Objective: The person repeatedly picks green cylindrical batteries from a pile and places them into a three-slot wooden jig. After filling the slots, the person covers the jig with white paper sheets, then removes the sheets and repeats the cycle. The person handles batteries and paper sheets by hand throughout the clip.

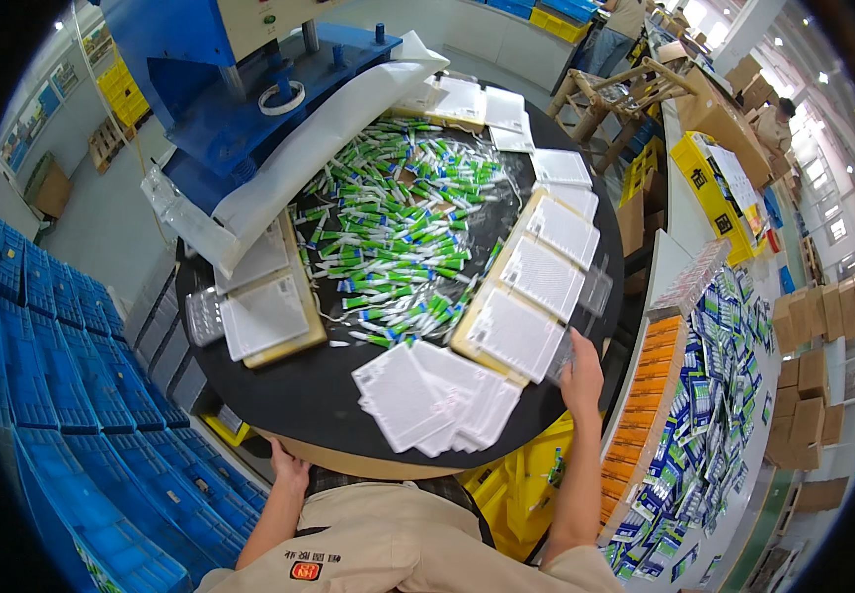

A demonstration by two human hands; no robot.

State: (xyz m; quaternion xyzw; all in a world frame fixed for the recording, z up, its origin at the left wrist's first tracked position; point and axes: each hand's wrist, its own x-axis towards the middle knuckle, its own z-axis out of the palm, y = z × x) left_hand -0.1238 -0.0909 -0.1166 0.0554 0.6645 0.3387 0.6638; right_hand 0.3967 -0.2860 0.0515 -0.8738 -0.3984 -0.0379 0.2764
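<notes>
1. Surface (294, 403), round, black: stands directly before the person, its curve seemingly keeping the stock within reach.
2. Press-like machine (170, 44), blue: at the far left, beyond the rim.
3. Crates (57, 361), blue, stacked: left of the person, likely kept close for storage.
4. Sheet (324, 143), whitish, long, folded: lies slantwise between machine and heap.
5. White cards (541, 277), in piles on a yellowish board: along the right side; the row presumably keeps piles separate and easy to pick from. A second board with cards (264, 316) lies on the left.
6. Loose white cards (403, 400), fanned: at the near edge, overlapping, perhaps so that single corners can be caught.
7. Right hand (582, 376): at the right rim beside the card row, fingers bent and pointing inward; whether they pinch anything cannot be told.
8. Left hand (291, 468): low at the near left rim, fingers partly hidden; grip cannot be told, perhaps merely resting.
9. Clear plastic piece (595, 292): at the right rim, just beyond the right hand.
10. Tubes (398, 247), small, green, white and blue: heaped mid-surface between the boards, apparently central for access from either side.
</notes>
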